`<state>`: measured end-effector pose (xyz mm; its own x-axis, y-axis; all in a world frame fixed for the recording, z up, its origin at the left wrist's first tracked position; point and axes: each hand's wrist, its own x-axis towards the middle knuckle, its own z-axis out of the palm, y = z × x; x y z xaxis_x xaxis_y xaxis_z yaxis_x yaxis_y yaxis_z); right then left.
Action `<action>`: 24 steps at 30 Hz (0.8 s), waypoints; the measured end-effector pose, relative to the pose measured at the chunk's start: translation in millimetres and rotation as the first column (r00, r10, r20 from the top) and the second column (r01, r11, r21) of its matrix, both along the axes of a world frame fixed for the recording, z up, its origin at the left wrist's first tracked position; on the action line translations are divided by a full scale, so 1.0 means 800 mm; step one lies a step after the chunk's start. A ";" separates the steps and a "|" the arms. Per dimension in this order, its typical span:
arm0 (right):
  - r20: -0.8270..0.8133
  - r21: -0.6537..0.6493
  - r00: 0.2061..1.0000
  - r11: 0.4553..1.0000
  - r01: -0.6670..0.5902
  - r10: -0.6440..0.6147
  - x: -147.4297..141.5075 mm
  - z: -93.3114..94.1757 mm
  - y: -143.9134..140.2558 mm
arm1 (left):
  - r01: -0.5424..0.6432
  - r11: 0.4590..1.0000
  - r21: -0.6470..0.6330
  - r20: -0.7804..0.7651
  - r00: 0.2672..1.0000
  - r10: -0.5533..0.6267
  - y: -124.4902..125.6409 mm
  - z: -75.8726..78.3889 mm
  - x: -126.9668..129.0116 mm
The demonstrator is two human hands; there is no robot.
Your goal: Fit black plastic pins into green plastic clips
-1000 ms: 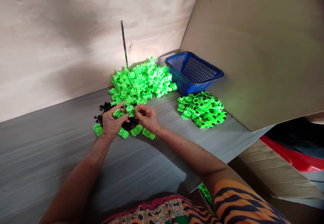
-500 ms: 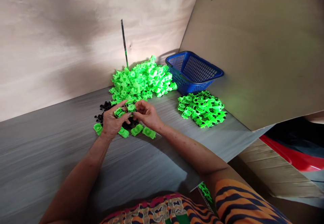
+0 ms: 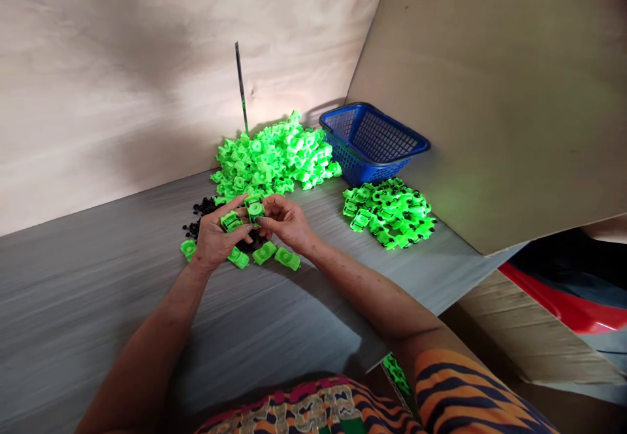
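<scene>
My left hand [image 3: 214,238] is closed around a green toy car [image 3: 231,221] in its palm. A second green toy car [image 3: 254,206] is held up at its fingertips, with black parts on its underside. On that same second car my right hand [image 3: 285,223] closes its thumb and forefinger at the near right edge; any small part in this pinch is hidden. Below the hands lie several loose green car bodies [image 3: 265,252] without wheels. Small black wheels [image 3: 203,206] are heaped behind and under my left hand, partly covered by it.
A large heap of green car bodies [image 3: 274,156] leans toward the back wall, with a thin dark rod [image 3: 240,84] upright behind it. To the right stands a blue mesh basket [image 3: 375,136]. In front of it is a pile of wheeled green cars [image 3: 392,215].
The car at the fingertips has turned slightly, showing more of its underside. Both hands stay in nearly the same place, and the view has shifted a little.
</scene>
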<state>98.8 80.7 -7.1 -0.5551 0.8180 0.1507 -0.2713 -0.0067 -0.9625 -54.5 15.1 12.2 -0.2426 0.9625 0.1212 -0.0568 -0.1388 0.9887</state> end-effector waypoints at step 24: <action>-0.014 -0.038 1.000 0.999 0.025 -0.025 -0.002 -0.001 -0.003 | -0.101 0.995 -0.012 -0.091 0.991 0.100 -0.002 0.003 0.008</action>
